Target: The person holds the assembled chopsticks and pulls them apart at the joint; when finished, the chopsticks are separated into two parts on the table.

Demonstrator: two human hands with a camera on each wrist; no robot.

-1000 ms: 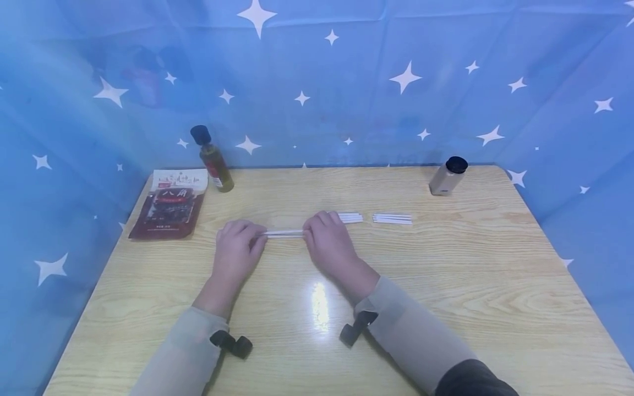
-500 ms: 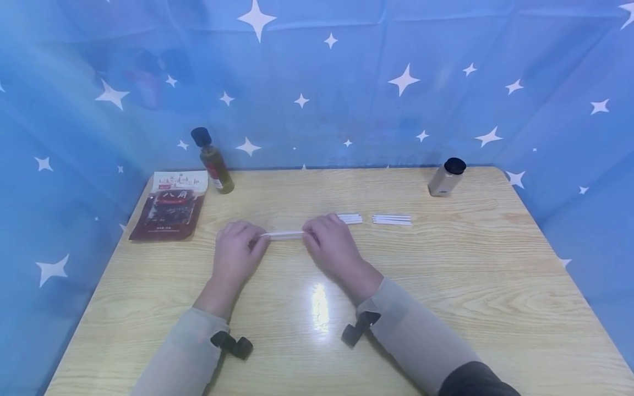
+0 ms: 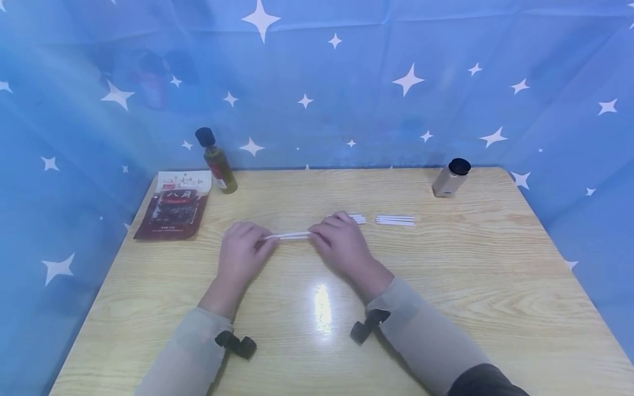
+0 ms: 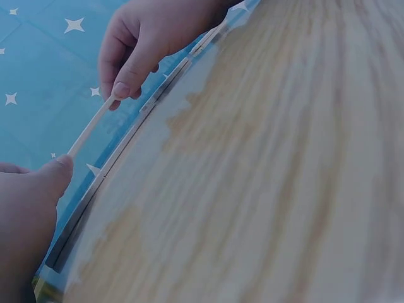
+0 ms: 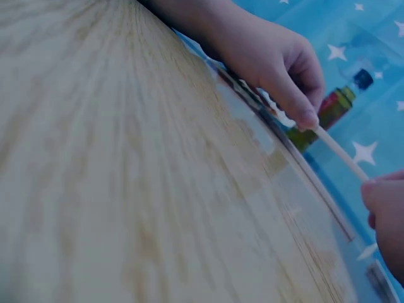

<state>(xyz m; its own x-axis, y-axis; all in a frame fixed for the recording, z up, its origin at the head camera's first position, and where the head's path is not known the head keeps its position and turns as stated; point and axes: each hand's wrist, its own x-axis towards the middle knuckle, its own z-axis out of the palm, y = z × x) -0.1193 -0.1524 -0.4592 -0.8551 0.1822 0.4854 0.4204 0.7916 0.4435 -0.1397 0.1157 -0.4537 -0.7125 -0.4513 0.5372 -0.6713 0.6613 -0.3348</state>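
Note:
A slim white stick (image 3: 289, 235) spans the gap between both hands, pinched at either end. My left hand (image 3: 244, 250) has its left end between thumb and fingers, and my right hand (image 3: 344, 245) grips the other. In the left wrist view the stick (image 4: 91, 129) is raised off the table. A second white line shows just below it in the head view; whether this is another stick lying on the table or a reflection, I cannot tell. Beyond the right hand lies a row of white sticks (image 3: 359, 219), partly hidden by that hand. Farther right is another row of sticks (image 3: 395, 220).
A dark red spice pouch (image 3: 174, 212) lies at the table's back left. Next to it stands a black-capped bottle (image 3: 221, 170) of greenish-brown liquid. A small black-lidded jar (image 3: 448, 181) is at the back right. Blue star-printed cloth (image 3: 317, 66) surrounds the wooden table (image 3: 446, 286).
The left end of the stick has dipped slightly, so it now slants up to the right. Both hands shift a little to the right along with the whole view.

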